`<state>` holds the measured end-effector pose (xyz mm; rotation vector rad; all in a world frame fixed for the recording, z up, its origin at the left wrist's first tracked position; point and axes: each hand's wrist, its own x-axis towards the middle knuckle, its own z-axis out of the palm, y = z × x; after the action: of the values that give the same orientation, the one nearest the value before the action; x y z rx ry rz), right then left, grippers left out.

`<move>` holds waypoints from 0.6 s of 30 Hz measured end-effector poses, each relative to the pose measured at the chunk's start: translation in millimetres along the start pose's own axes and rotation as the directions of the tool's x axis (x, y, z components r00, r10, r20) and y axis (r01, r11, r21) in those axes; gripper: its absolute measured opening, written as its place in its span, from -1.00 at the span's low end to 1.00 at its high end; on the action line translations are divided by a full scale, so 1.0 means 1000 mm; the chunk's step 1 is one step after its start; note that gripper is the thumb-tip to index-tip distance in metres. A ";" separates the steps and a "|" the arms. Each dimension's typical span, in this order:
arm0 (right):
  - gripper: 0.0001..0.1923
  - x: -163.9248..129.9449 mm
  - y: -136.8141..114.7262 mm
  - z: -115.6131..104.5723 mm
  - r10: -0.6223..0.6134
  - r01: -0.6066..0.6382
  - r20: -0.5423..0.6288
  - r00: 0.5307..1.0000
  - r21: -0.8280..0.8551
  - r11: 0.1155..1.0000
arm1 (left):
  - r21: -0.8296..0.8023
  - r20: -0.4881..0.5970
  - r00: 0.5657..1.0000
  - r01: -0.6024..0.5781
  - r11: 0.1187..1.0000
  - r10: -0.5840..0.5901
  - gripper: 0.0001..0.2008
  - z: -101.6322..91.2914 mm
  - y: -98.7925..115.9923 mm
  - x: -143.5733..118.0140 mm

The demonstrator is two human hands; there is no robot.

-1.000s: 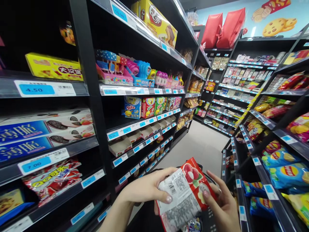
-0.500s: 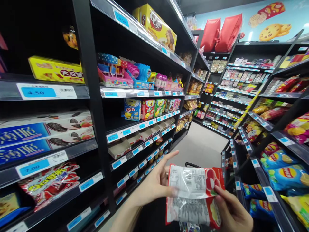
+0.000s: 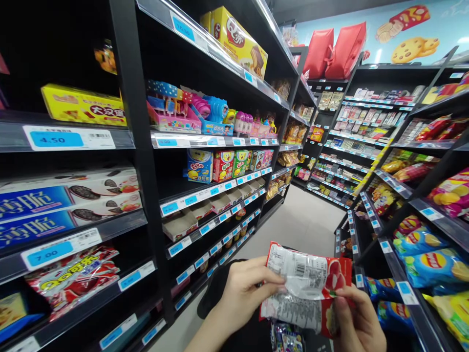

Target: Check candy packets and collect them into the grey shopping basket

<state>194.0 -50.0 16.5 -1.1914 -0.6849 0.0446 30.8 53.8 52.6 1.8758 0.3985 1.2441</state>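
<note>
In the aisle (image 3: 309,210): a crinkled red-and-white plastic bag (image 3: 302,283) hung low before me, above a glossy dark-blue packet (image 3: 287,337).
Left hand (image 3: 247,288): I pinched the bag's film between thumb and forefinger.
Right hand (image 3: 361,313): I pinched its right end, thumb on the front.
Shiny film: a loosened pinch might, I judged, have let the bag slide onto the packet.
Both ends: pulling them apart too hard could have split the plastic.

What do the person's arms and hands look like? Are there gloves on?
The left hand and right hand are bare, with no gloves. The left forearm shows no sleeve, watch or bracelet. The right forearm is out of view, so I can't tell about a sleeve there.
</note>
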 end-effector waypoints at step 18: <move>-0.67 0.012 -0.002 -0.001 0.342 -0.384 0.258 0.904 0.134 0.914 | -0.512 0.135 0.835 0.520 0.684 -0.534 -0.82 0.002 -0.007 0.010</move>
<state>203.1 -47.3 23.9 -1.1330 -0.6346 0.5584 38.5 63.3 52.4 1.1444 0.5050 0.8561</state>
